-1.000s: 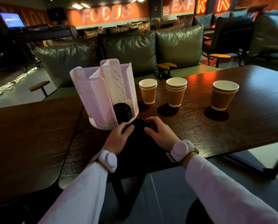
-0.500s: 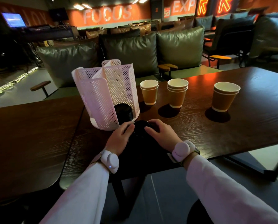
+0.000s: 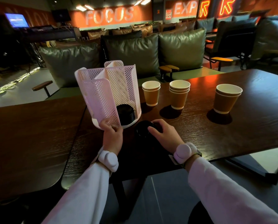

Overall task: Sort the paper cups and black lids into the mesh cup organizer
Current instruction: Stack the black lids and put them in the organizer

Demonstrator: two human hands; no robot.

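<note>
The left hand (image 3: 112, 135) has left the black lids (image 3: 144, 129) for the mesh cup organizer (image 3: 109, 92) base, fingers gripping its rim to steady it, while the right hand (image 3: 165, 132) beside it stays curled on the lids, ready for loading.

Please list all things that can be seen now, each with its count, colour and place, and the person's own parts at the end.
mesh organizer: one, white, left part of the table, tilted
lids in organizer: one stack, black, front compartment
loose lids: one stack, black, on the table under the right hand
paper cups: three stacks, brown, in a row right of the organizer
table: dark wood
cushions: three, green, behind the table
left hand: at the organizer's base
right hand: on the loose lids
</note>
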